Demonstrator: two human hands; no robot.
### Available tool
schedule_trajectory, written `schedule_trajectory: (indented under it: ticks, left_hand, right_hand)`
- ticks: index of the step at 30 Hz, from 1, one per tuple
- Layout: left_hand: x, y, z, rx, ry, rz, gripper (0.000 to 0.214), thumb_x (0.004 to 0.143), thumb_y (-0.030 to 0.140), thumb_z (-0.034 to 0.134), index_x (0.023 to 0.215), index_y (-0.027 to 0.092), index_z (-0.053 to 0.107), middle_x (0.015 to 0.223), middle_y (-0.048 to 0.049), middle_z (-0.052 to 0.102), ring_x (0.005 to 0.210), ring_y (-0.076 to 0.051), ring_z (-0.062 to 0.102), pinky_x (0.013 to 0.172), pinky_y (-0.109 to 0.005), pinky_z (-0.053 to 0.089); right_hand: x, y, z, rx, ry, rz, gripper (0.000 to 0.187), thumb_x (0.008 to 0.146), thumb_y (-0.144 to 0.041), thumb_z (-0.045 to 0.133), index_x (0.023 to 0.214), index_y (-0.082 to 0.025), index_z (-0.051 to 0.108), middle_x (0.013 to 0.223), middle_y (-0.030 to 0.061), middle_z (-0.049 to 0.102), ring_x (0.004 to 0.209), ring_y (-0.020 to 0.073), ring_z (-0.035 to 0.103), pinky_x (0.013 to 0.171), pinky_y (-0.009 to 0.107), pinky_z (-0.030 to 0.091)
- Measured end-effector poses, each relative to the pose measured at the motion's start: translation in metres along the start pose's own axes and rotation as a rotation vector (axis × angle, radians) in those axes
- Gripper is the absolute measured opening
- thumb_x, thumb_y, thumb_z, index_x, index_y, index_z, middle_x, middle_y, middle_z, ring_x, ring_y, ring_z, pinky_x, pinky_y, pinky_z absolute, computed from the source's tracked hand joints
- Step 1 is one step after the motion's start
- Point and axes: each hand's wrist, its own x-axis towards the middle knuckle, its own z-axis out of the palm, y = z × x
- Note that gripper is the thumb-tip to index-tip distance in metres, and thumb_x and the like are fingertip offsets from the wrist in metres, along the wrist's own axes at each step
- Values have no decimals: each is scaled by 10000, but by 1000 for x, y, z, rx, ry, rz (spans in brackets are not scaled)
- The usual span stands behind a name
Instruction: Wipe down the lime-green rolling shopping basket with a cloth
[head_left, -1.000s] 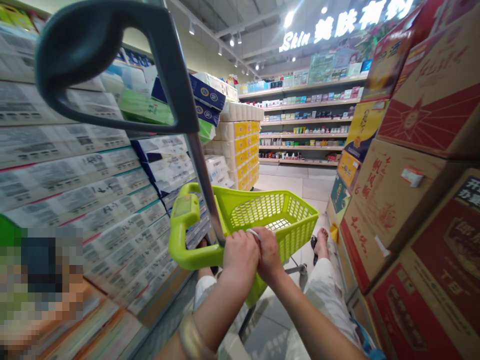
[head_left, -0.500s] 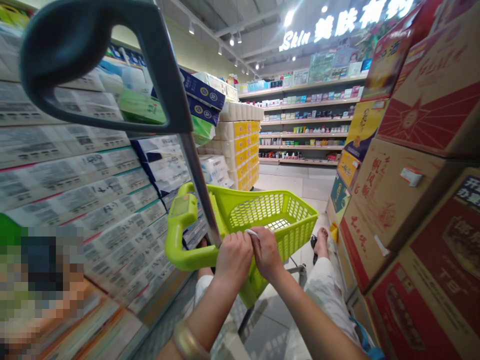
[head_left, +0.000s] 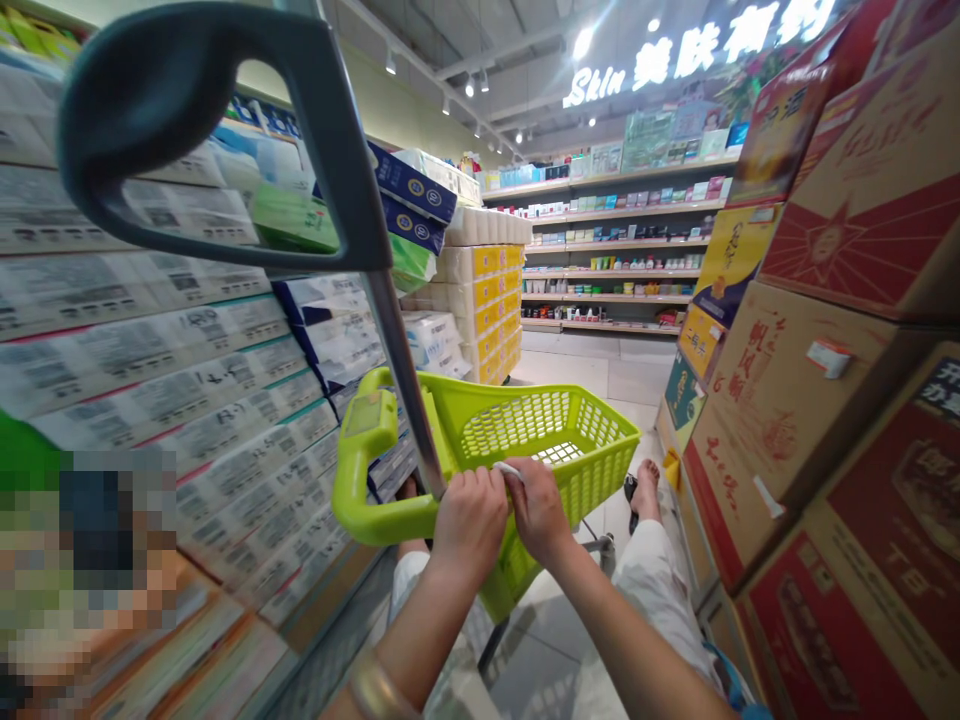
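Observation:
Both fists are wrapped around the near handle bar of a lime-green shopping cart (head_left: pixel 600 472). My left hand (head_left: pixel 472 520) closes over the bar just right of a metal pole (head_left: pixel 405 385) with a dark grey looped plastic top (head_left: pixel 337 150), which looks like a crutch. The pole slants down to the cart handle, and its lower end is hidden. Touching the left, my right hand (head_left: pixel 536 508) grips the bar too. A small white strip (head_left: pixel 508 468) shows by its fingers; I cannot tell what it is. The visible basket floor holds nothing.
Stacked tissue packs (head_left: pixel 150 365) line the left side. Cardboard cartons (head_left: pixel 795 380) rise close on the right. Ahead, yellow-and-white packs (head_left: pixel 499 300) stand before shelves of goods (head_left: pixel 615 245). My legs straddle the cart's rear; one sandalled foot (head_left: pixel 645 485) is beside it. A pixelated patch covers the lower left.
The view has shifted slightly, so the grey loop and surroundings sit a little further right. Both hands keep the same grip on the cart handle.

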Motion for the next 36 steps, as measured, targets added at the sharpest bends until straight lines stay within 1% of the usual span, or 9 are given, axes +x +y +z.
schedule_trajectory:
  ticks: [5,12,15,19,22,26,29,32,36]
  left_hand:
    - [-1,1,0,-10,16,-12,107,863,176,466,869,125,560,771,-99,579,737,-250,560,665,-360,376]
    - [-2,-2,4,22,27,8,142,841,108,438,898,126,566,770,-91,581,731,-247,562,656,-358,369]
    - [-4,-3,3,7,24,-2,103,848,167,472,884,132,562,766,-92,580,735,-256,562,660,-363,374]
    - [-5,-2,2,-12,32,-15,92,847,201,499,869,136,560,765,-95,580,736,-255,560,667,-362,378]
    - [-5,-1,4,-19,39,-20,91,841,165,478,864,137,561,758,-93,578,726,-249,555,661,-360,372]
    - [-5,-2,5,-3,38,-8,121,826,123,457,882,135,563,764,-92,582,724,-249,555,655,-363,368]
    - [-6,-3,5,13,32,-2,98,837,162,475,874,137,563,762,-91,583,724,-250,558,657,-362,373]
    - [-6,-3,5,8,40,-12,92,843,213,509,862,139,560,759,-89,581,730,-246,557,666,-359,377]
    - [-6,-2,6,5,43,-19,92,832,212,511,862,141,563,751,-82,575,727,-242,554,664,-358,374]
  right_hand:
    - [3,20,-7,-128,55,67,329,1000,-350,326,998,-191,614,912,66,663,855,202,577,829,348,395]
    - [2,-5,5,-17,-14,0,300,992,-331,344,1001,-209,618,926,53,671,839,181,590,796,317,413]
    - [3,9,-3,-73,-29,-14,318,995,-350,339,1012,-211,625,931,55,678,851,186,596,803,319,413]
    - [5,26,-12,-183,52,62,353,1004,-361,317,955,-202,629,880,55,671,825,195,584,798,331,395]
    - [2,14,-5,-149,67,67,345,1004,-351,318,938,-207,625,871,53,663,818,190,577,793,328,392]
    - [-1,-5,4,-19,-1,1,311,998,-337,334,977,-214,619,904,47,665,836,180,587,808,322,404]
    - [1,5,-1,-35,-15,-5,318,999,-351,336,995,-213,622,920,48,675,848,183,594,814,324,403]
    - [4,20,-8,-108,35,46,345,1005,-362,322,966,-208,628,898,50,681,843,191,592,817,332,392]
    - [1,12,-2,-103,75,64,343,1004,-361,325,947,-210,628,880,48,675,838,187,588,816,332,393]
